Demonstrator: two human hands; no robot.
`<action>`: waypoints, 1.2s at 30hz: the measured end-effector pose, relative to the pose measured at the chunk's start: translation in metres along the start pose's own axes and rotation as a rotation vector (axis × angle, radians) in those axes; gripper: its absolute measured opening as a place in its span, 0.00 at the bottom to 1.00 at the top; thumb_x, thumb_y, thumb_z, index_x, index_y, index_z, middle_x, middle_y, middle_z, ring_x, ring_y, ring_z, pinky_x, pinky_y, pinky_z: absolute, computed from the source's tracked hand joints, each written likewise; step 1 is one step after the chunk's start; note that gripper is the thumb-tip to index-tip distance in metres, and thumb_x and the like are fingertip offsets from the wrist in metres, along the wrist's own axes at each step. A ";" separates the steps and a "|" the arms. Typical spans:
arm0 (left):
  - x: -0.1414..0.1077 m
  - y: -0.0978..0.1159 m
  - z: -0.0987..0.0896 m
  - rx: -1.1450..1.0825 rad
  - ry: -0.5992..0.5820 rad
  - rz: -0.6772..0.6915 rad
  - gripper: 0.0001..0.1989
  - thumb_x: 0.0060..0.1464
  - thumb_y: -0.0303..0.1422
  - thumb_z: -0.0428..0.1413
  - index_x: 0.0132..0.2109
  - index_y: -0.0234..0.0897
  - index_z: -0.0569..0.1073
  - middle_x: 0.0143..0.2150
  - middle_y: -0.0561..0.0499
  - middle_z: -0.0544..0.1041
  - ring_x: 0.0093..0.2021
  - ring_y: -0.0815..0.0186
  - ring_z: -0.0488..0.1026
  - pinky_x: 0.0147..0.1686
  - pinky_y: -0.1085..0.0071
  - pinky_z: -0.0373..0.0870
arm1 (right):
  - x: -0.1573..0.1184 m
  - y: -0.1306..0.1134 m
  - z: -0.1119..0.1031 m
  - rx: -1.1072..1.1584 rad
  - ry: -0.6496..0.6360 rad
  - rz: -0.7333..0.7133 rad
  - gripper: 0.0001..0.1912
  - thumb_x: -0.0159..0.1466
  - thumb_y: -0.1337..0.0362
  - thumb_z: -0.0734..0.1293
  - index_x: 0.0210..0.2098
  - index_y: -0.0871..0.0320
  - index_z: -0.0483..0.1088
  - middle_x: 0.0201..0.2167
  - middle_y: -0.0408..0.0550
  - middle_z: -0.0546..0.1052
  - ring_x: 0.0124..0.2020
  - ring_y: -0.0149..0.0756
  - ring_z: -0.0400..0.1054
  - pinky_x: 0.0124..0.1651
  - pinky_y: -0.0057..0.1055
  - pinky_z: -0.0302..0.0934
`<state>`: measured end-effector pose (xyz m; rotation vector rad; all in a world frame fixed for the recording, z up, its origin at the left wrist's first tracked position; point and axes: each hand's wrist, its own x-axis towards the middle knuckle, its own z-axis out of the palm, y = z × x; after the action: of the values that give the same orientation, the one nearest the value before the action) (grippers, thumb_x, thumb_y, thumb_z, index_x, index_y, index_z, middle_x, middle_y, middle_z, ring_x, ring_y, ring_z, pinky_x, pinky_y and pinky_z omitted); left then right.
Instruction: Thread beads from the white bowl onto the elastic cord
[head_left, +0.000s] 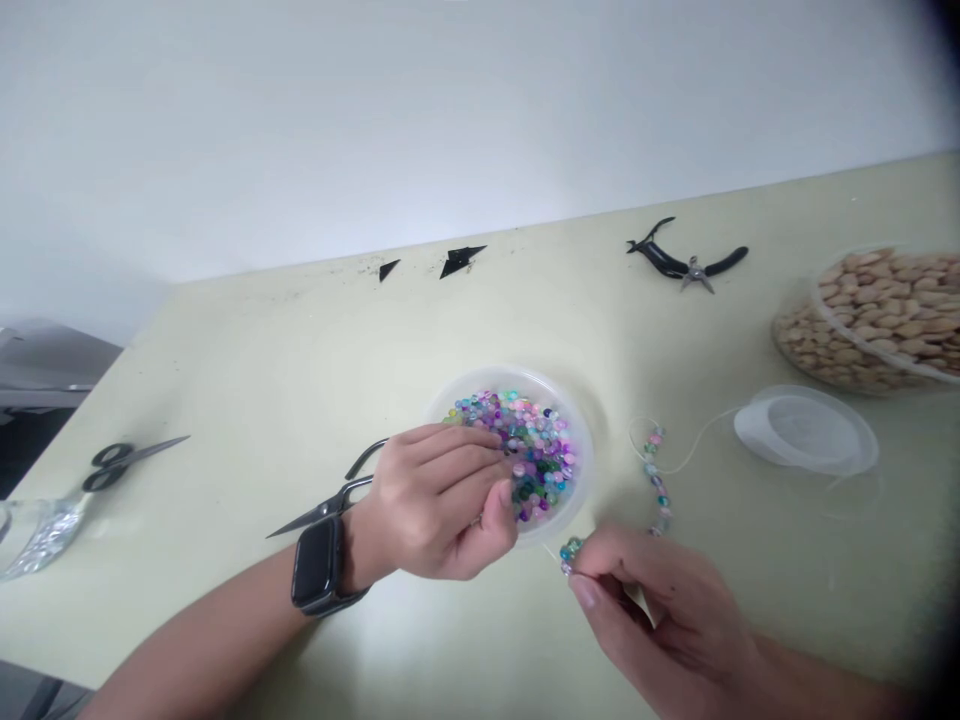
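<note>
I'm apparently selecting beads (536, 412), left hand (450, 500) over plastic bowl (583, 440), grip unreadable, right hand (660, 600) pinching bead strand (660, 492); next move's probably needing a steady cord end.

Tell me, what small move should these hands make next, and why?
Probably the left hand should lift one bead to the thread tip: it is reaching into the bowl of loose beads, while the right hand pinches the beaded strand, with bare thread poking out toward the bowl.
</note>
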<state>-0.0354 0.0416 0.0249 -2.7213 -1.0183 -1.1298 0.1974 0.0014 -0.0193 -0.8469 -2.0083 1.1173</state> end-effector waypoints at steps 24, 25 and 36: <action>0.002 -0.003 -0.001 -0.045 -0.279 -0.001 0.11 0.63 0.29 0.51 0.35 0.35 0.77 0.36 0.48 0.84 0.40 0.60 0.84 0.44 0.65 0.82 | -0.002 0.000 0.001 0.015 0.017 -0.017 0.11 0.69 0.72 0.60 0.31 0.57 0.59 0.19 0.34 0.60 0.19 0.22 0.52 0.23 0.20 0.50; 0.003 -0.003 -0.002 -0.040 -0.325 -0.011 0.13 0.65 0.29 0.50 0.36 0.35 0.77 0.36 0.48 0.84 0.40 0.60 0.84 0.45 0.65 0.82 | -0.002 0.000 0.002 0.021 0.021 -0.017 0.11 0.69 0.72 0.60 0.31 0.57 0.59 0.19 0.34 0.60 0.19 0.22 0.52 0.23 0.20 0.50; 0.012 0.003 -0.011 -0.040 -0.674 -0.155 0.20 0.70 0.33 0.42 0.45 0.33 0.79 0.48 0.44 0.83 0.49 0.55 0.80 0.55 0.56 0.76 | 0.002 -0.002 0.001 0.033 0.053 -0.032 0.11 0.68 0.74 0.60 0.30 0.57 0.59 0.18 0.34 0.59 0.19 0.21 0.52 0.22 0.19 0.50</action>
<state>-0.0342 0.0429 0.0409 -3.1699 -1.2808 -0.2065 0.1953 0.0017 -0.0175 -0.8161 -1.9487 1.0957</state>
